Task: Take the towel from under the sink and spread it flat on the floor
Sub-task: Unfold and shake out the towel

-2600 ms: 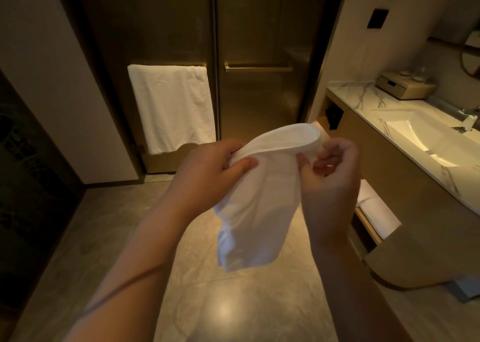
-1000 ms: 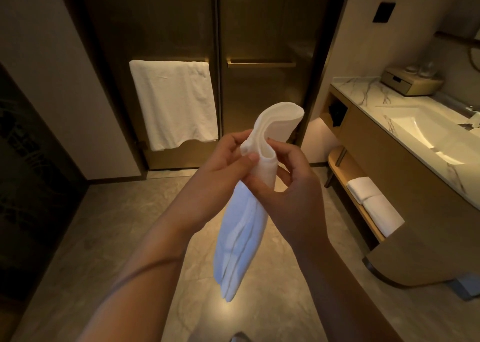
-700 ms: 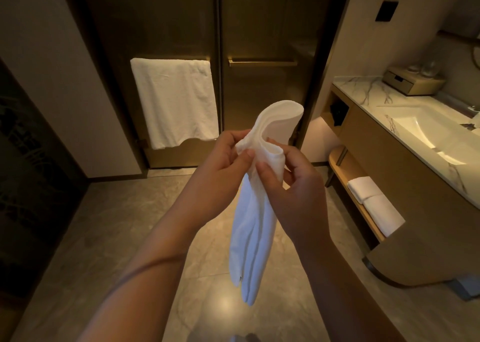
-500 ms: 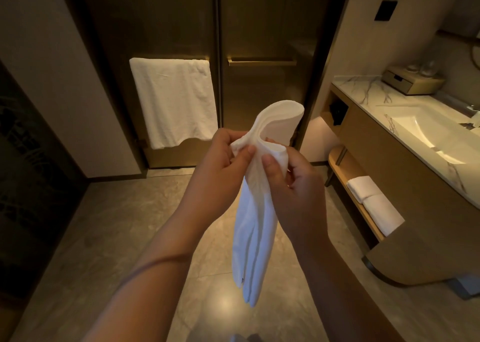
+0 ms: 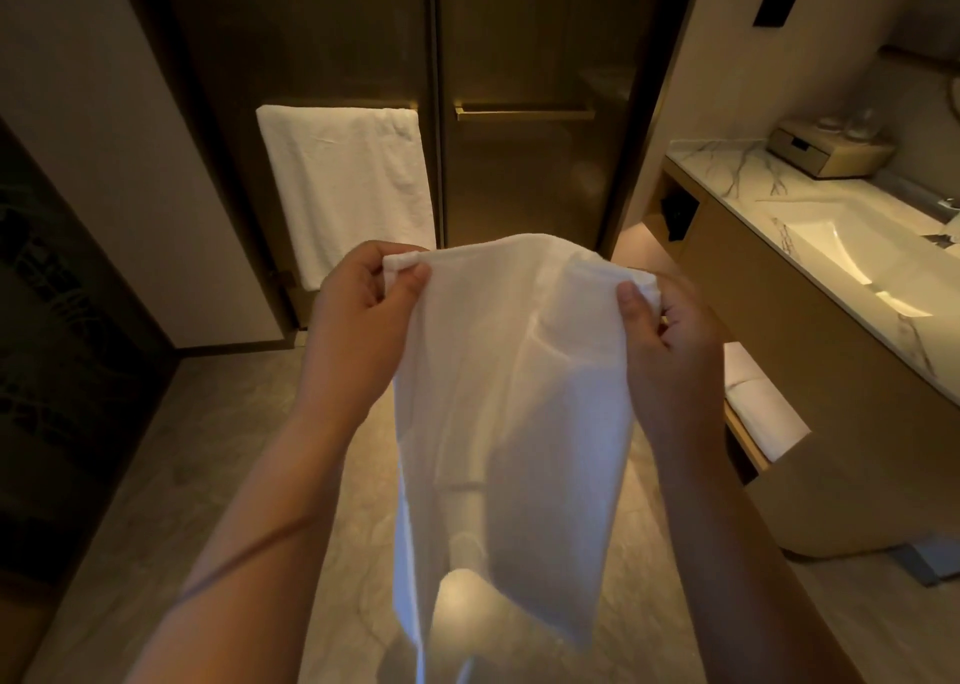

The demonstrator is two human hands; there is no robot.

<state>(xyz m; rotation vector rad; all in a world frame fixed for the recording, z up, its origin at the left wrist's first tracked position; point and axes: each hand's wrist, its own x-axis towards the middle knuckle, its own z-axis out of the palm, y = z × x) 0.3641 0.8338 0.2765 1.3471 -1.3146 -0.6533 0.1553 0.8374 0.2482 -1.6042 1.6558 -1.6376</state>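
Observation:
A white towel (image 5: 509,423) hangs in front of me above the grey tiled floor (image 5: 197,465), opened out between both hands. My left hand (image 5: 358,320) pinches its upper left corner and my right hand (image 5: 670,340) pinches its upper right edge. The cloth drops down past the bottom of the frame, still creased and partly doubled. To the right is the lit sink (image 5: 852,257) set in a marble counter.
Folded white towels (image 5: 763,413) lie on the shelf under the sink vanity (image 5: 779,320). Another white towel (image 5: 348,190) hangs on a rail on the dark glass doors ahead. A wooden box (image 5: 826,151) sits on the counter. A dark panel stands at the left.
My hands have moved apart, and the towel has opened from a narrow bunched strip into a wide hanging sheet.

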